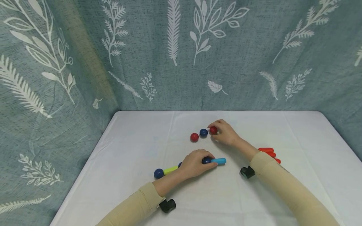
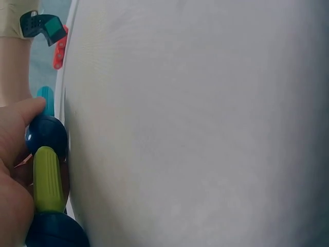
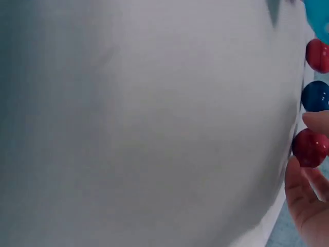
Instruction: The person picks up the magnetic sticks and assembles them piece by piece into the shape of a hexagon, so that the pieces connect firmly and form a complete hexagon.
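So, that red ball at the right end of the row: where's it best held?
Probably round its widest part, pinched front and back, coming from the right. The red ball is smooth and round with no handle, and the blue ball sits close on its left, leaving the right side freer. The right hand holds it about that way.

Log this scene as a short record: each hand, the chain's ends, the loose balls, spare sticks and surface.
Left hand: holds the ball-and-stick chain
Right hand: pinches a red ball
Chain ends: dark blue ball; light blue stick
Loose balls: another red ball and a loose blue ball
Spare sticks: red sticks, partly hidden by the right sleeve
Surface: white-covered table
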